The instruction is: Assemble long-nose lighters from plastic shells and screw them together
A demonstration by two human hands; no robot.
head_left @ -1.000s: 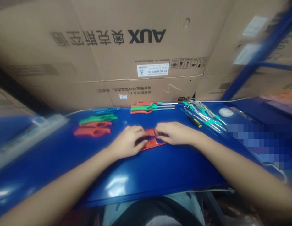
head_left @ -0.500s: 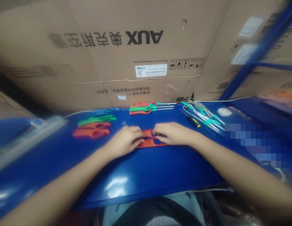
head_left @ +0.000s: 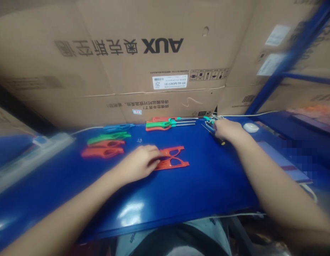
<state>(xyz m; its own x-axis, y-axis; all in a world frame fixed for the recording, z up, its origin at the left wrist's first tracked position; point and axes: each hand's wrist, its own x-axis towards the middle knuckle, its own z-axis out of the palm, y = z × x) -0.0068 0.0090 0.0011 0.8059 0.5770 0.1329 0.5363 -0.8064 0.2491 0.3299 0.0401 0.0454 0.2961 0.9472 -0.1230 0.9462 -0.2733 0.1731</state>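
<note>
Two orange-red lighter handle shells (head_left: pixel 178 163) lie side by side on the blue table, finger loops facing each other. My left hand (head_left: pixel 142 161) is at their left end, fingers and thumb closed on them and covering that end. My right hand (head_left: pixel 228 131) reaches over a pile of metal lighter tubes with teal parts (head_left: pixel 209 119) at the back right and hides most of it. Its fingertips are hidden among the parts, so its grip is unclear. A screwdriver with a black and yellow handle (head_left: pixel 222 143) pokes out below that hand.
Lighters (head_left: pixel 161 124) with metal tubes lie along the back. More shells are at left: blue (head_left: pixel 118 127), green (head_left: pixel 108 137), orange-red (head_left: pixel 103 152). A power strip (head_left: pixel 51 145) runs along the left side. A white round object (head_left: pixel 250 127) sits at right. A cardboard box (head_left: pixel 114 71) stands behind.
My right hand has left the orange-red shells and moved right and back to the pile of metal tubes. My left hand stays on the shells.
</note>
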